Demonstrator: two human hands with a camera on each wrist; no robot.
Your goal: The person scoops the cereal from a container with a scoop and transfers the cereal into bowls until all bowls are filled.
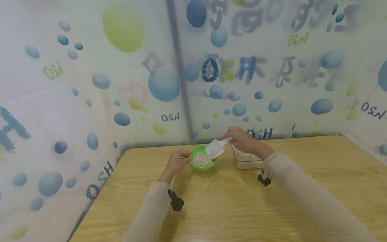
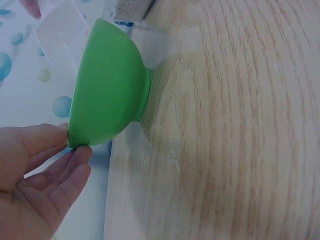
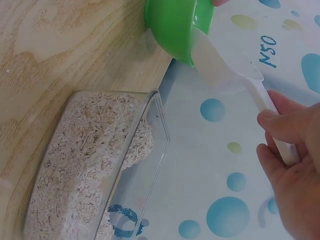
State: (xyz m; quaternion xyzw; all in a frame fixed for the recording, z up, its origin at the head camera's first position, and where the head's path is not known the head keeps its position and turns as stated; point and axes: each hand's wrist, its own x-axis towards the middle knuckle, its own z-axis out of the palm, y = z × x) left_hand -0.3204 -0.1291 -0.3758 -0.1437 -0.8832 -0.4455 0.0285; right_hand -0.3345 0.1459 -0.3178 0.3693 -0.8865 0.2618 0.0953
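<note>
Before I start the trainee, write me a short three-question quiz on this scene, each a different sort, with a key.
1. Multiple choice: What does the right hand grip?
A. a bottle
B. a white scoop
C. a lid

2. True or false: The left hand pinches the rim of the green bowl.

3. Fill in the blank: In the head view, the clear container of flakes stands to the ____ of the bowl.

Key: 1. B; 2. true; 3. right.
</note>
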